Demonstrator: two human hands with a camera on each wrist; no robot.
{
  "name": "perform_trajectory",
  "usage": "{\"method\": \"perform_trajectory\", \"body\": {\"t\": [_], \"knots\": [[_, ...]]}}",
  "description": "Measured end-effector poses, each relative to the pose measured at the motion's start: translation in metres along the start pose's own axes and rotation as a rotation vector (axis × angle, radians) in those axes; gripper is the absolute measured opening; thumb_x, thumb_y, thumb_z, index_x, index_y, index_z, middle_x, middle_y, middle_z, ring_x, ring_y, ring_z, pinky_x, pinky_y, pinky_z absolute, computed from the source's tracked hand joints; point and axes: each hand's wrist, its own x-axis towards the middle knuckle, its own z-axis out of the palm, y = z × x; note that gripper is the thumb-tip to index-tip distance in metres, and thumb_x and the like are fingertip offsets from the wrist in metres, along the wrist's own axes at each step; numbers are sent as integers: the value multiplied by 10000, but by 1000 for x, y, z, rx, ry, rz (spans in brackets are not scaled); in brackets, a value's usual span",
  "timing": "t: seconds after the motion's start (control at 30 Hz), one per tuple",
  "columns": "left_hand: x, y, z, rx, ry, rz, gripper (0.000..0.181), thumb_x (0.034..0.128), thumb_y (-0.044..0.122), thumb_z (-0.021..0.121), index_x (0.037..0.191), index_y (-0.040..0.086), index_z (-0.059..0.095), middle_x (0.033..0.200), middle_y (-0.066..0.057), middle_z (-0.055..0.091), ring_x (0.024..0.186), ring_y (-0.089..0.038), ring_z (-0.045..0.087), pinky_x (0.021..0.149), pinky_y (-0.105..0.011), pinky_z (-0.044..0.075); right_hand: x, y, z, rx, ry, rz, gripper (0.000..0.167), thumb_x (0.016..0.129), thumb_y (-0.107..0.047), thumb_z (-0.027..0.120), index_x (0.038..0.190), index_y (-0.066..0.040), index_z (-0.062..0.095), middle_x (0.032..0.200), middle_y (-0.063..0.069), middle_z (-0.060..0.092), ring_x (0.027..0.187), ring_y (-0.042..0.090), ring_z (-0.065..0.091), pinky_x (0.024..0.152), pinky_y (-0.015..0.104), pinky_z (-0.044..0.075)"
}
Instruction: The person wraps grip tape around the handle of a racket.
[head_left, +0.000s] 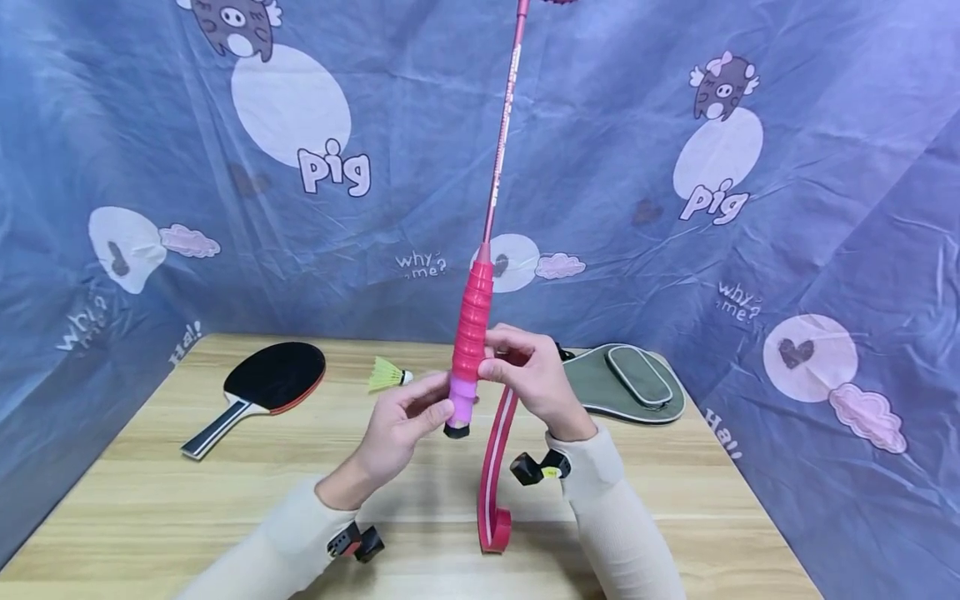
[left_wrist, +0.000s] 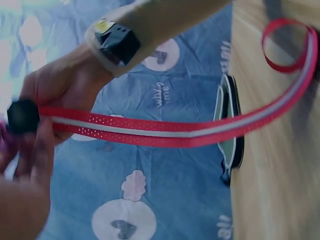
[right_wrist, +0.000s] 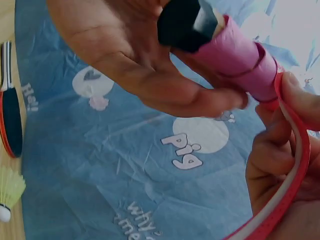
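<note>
A badminton racket (head_left: 502,150) stands nearly upright, butt end down, above the table. Red grip tape (head_left: 491,475) winds round the upper part of its handle (head_left: 471,321), and the lower part shows bare pink with a black butt cap (right_wrist: 187,25). My left hand (head_left: 397,429) holds the handle's lower end between thumb and fingers. Where the red winding stops, my right hand (head_left: 534,375) pinches the tape against the handle. From there the loose strip, red with a pale centre line, hangs to the table and curls at its end. The racket's head is mostly out of view.
On the wooden table (head_left: 637,508), a table tennis bat (head_left: 273,375) lies at the left. A yellow shuttlecock (head_left: 386,375) rests behind my left hand. At the right back lies a green racket case (head_left: 630,383). Blue printed cloth (head_left: 420,167) hangs behind and at the sides.
</note>
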Motion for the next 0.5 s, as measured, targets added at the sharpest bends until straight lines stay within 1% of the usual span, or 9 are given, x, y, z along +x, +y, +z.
{"method": "perform_trajectory", "body": {"t": [0.07,0.13,0.2,0.27,0.3,0.37,0.4,0.47,0.5], "knots": [[-1,-2,4,137,140,52,370,945,-53,637,1297,-147,571,1133,-122,731,1027,-42,696,855,-205,602,1,2,1,-33,49,19,504,863,-280,798,1121,136,679,852,-48,599,748,63,534,629,155,458],[-1,-3,7,246,238,125,353,899,-93,680,1246,-111,621,1076,-210,708,973,-51,691,829,-203,607,1,4,3,-56,84,33,472,862,-242,803,1136,123,685,838,-44,585,726,55,527,613,148,445],[-2,-5,10,344,291,207,356,865,-112,709,1215,-78,654,1036,-239,700,925,-97,701,812,-210,612,1,6,6,-71,110,39,432,865,-181,803,1150,121,686,830,-40,577,714,49,528,610,145,453],[-2,-5,12,471,322,290,385,826,-93,762,1200,-56,677,1009,-213,711,871,-148,707,793,-213,612,1,8,9,-91,132,32,383,869,-111,793,1159,117,689,827,-32,577,713,51,531,611,146,464],[-3,-6,13,534,338,319,421,797,-73,797,1202,-47,682,995,-192,716,845,-171,705,785,-207,607,1,8,10,-102,142,24,362,868,-78,787,1160,113,692,823,-29,575,707,52,530,611,148,471],[-3,-5,15,652,372,340,498,743,-10,864,1207,-16,683,967,-138,721,807,-186,694,772,-201,590,1,10,13,-126,162,3,326,862,-31,780,1147,106,701,813,-22,573,692,54,525,600,152,472],[-3,-5,16,698,386,341,541,711,15,893,1207,-6,679,952,-120,717,785,-189,685,760,-199,575,1,10,15,-142,169,-11,310,857,-11,778,1138,101,707,805,-15,570,681,54,516,586,154,460],[-3,-5,17,760,410,320,584,675,68,932,1192,5,667,920,-87,706,768,-178,672,737,-214,555,2,11,18,-175,175,-40,292,847,12,779,1120,93,715,792,7,563,658,53,496,555,160,433],[-3,-5,17,769,421,299,584,670,82,941,1176,9,659,911,-76,703,764,-169,672,732,-210,551,2,12,19,-190,173,-57,287,841,17,782,1111,90,718,785,21,559,647,54,484,541,166,418]]}}
